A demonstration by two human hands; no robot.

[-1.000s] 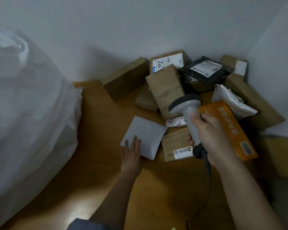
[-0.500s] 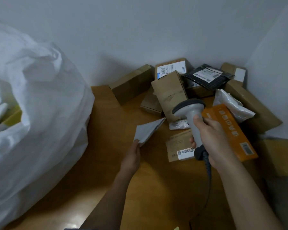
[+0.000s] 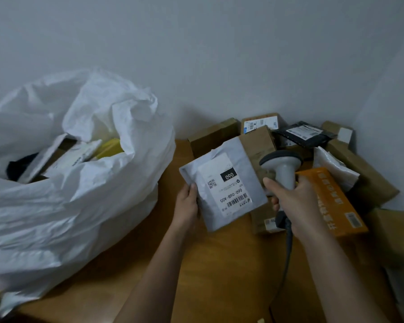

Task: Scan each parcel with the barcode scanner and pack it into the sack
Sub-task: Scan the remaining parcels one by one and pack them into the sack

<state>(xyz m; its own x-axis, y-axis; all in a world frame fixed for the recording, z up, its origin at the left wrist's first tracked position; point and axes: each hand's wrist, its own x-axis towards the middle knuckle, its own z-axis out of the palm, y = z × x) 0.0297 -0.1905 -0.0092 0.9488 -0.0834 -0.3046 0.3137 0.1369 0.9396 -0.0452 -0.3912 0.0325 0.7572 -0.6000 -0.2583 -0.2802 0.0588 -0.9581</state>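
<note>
The left hand [image 3: 187, 206] grips the white mailer [image 3: 222, 190] label-up, so the right hand [image 3: 296, 203], wrapped around the scanner [image 3: 283, 170], can read its barcode.

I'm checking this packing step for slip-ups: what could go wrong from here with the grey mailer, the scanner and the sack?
1. The left hand pinches the grey mailer by one edge only; it could sag or slip before the scan.
2. The label looks creased, so the barcode scanner in the right hand might misread it.
3. The sack mouth looks slumped and crowded with parcels; the mailer could snag on the rim.
</note>
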